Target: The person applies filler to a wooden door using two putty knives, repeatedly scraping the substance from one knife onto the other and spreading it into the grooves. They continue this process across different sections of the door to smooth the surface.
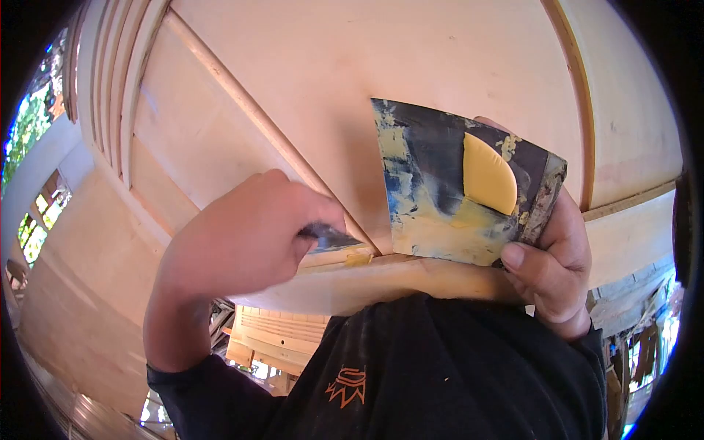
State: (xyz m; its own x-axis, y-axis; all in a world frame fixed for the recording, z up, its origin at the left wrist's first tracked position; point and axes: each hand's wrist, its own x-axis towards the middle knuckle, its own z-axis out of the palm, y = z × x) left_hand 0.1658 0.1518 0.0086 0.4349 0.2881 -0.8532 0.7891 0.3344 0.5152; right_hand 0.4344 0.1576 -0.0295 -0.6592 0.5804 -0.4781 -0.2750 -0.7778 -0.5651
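My left hand (246, 227) is closed around a small dark, flat-bladed scraper (334, 237). The blade's tip points right, at the lower end of a slanting wooden strip (253, 110). Just under the tip, a dab of yellow paste (358, 259) lies on the wood near the panel's lower edge. On the right, my right hand (554, 268) grips the edge of a dark, paint-stained board (433, 191), thumb on its face and most fingers hidden behind. A smooth mound of yellow paste (488, 174) sits on the board.
A large pale wooden panel (440, 44) fills the upper view, with a vertical strip (576, 95) at the right. Curved slats (110, 81) stand at the upper left. Below is a slatted wooden piece (279, 334), partly behind my black shirt (455, 367).
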